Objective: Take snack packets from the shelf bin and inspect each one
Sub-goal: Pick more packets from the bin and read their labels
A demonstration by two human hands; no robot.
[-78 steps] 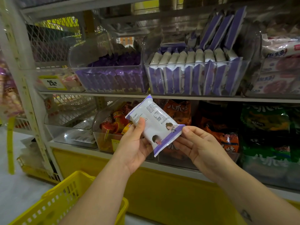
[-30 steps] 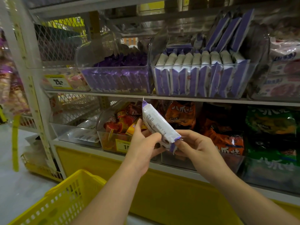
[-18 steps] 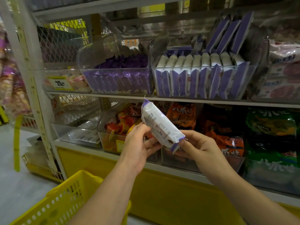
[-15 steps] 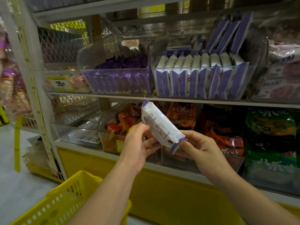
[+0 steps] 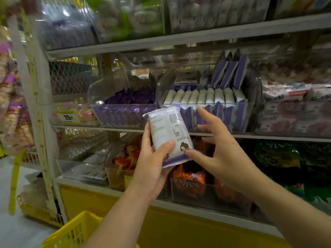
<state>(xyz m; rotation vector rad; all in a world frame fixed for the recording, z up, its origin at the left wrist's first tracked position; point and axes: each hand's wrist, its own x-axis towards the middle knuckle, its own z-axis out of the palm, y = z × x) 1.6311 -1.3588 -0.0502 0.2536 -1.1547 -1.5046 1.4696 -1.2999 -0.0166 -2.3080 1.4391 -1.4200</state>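
Observation:
A white snack packet [image 5: 167, 129] with purple ends stands nearly upright in my left hand [image 5: 151, 162], printed back side toward me. Thumb and fingers of that hand wrap its lower part. My right hand [image 5: 217, 149] is beside it on the right with fingers spread; its thumb tip touches the packet's lower right corner, the other fingers are off it. Behind the hands, on the middle shelf, a clear shelf bin [image 5: 249, 113] holds a row of several like packets standing on edge.
A second clear bin [image 5: 100, 92] of purple packets stands to the left. Orange [image 5: 189, 178] and green bags [image 5: 275, 158] fill the shelf below. A yellow basket [image 5: 71, 233] is at the bottom left. The shelf's white upright [image 5: 38, 111] runs down the left side.
The packet rose and turned upright, close to the bin. My right hand let go of its lower end and opened its fingers. The view tilted upward.

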